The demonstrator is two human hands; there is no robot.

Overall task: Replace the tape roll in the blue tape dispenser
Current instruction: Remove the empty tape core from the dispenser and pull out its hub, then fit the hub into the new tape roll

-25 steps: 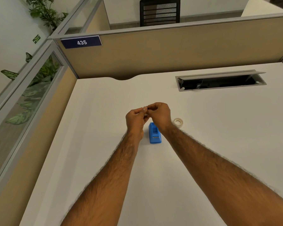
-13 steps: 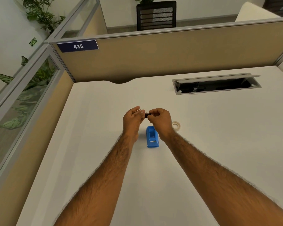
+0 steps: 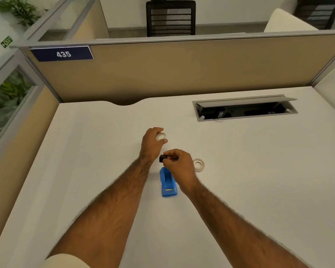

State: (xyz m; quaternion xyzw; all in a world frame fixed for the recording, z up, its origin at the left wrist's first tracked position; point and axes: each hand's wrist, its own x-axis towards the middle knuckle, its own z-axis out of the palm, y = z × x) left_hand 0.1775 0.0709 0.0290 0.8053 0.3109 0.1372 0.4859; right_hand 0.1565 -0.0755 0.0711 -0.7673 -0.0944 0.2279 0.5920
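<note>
The blue tape dispenser (image 3: 168, 183) lies on the white desk (image 3: 259, 171), its far end partly hidden by my right hand. My right hand (image 3: 179, 163) pinches a small black spool core (image 3: 162, 158) just above the dispenser. My left hand (image 3: 152, 143) is farther away and holds a small clear tape ring (image 3: 160, 136) between thumb and fingers. A second tape roll (image 3: 198, 165) lies flat on the desk just right of my right hand.
An open cable hatch (image 3: 245, 109) is set into the desk at the back right. Beige cubicle partitions (image 3: 182, 70) close off the back and left sides. A plate reading 435 (image 3: 63, 53) hangs on the back partition.
My hands, joined above the dispenser a second ago, have separated. The left hand has moved away with the clear ring, and the right hand keeps the black core.
</note>
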